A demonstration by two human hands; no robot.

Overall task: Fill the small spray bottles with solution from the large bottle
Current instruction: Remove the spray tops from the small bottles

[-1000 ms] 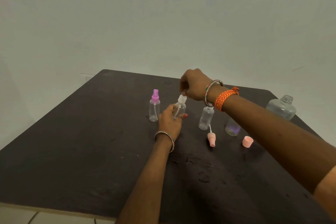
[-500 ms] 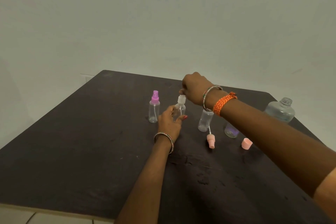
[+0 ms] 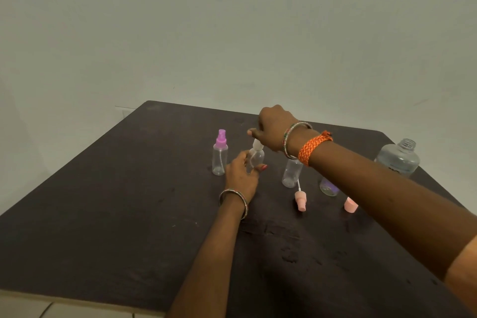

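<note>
While right hand pinches white sprayer, left hand grips half-hidden bottle

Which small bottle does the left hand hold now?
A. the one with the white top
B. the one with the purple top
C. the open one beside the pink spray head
A: the left hand grips the white-top bottle, while the right hand pinches its top.

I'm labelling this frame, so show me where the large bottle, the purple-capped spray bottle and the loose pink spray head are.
large bottle [image 3: 397,160], head view, on its clear body.
purple-capped spray bottle [image 3: 220,160], head view, on its clear body.
loose pink spray head [image 3: 301,201], head view, on its pink cap.
</note>
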